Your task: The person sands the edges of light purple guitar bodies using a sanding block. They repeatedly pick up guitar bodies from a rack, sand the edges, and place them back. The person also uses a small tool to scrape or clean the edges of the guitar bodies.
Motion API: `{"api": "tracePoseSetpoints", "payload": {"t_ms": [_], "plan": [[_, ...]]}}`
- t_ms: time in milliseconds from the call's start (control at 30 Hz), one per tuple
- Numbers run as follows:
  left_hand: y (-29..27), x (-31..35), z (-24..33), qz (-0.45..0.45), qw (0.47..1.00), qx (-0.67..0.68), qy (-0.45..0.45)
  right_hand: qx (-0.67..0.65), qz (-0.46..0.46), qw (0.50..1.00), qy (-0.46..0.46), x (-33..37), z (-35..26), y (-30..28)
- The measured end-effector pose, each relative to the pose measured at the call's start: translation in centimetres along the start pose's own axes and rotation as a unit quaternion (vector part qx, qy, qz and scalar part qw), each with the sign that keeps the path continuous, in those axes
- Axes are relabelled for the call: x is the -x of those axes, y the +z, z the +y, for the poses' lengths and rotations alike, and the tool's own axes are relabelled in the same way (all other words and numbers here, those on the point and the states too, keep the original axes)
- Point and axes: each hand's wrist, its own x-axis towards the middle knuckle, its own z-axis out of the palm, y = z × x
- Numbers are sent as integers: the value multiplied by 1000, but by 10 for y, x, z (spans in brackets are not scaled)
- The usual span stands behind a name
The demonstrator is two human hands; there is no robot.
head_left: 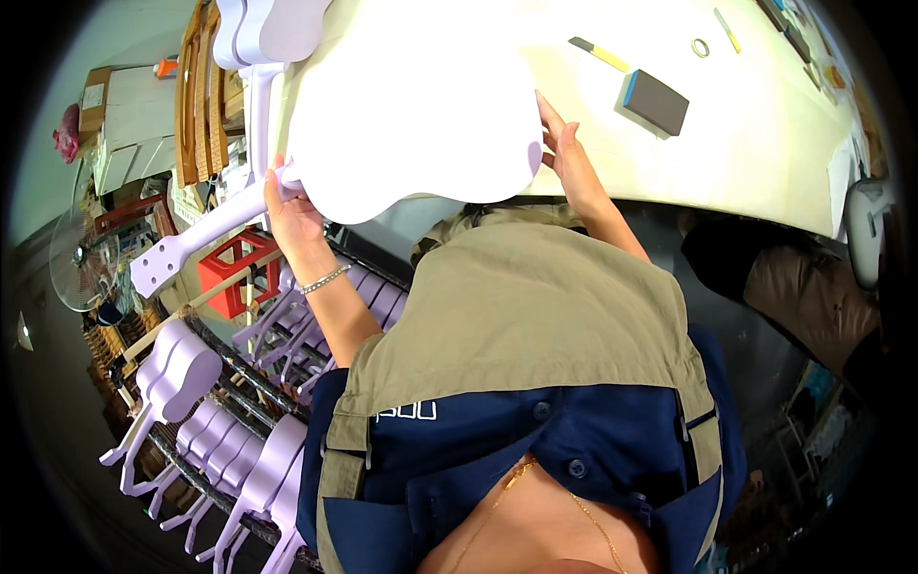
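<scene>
A pale lavender ukulele [411,115] without strings lies across the front of the worktable, its body washed out white by bright light. My left hand [298,225] is closed around its neck, close to where the neck joins the body. The headstock, with several small holes, points down to the left. My right hand [577,172] holds the right edge of the body, thumb on the near side, with some fingertips hidden by the rim.
On the cream worktable [765,172] lie a dark sanding block [657,102], a yellow utility knife [601,54] and a tape ring [700,47]. More lavender ukuleles [277,29] stand at the far left. A rack of ukulele bodies [182,368], a red crate [234,277] and a fan [81,253] are left.
</scene>
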Motion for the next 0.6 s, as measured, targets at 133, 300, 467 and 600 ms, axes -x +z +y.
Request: {"api": "tracePoseSetpoints", "payload": {"t_ms": [133,300,467,600], "plan": [[-4,1,-2,0,1000,12,-2,17,-10,1000,-6,-2,-5,-4],[-3,8,-1,17,1000,6,8,18,-2,1000,-4,-4,-8,-5],[13,27,7,-37,997,-5,60,-35,28,999,28,-9,3,-13],[42,49,16,-81,992,-11,99,-139,53,989,3,-13,16,-16]]}}
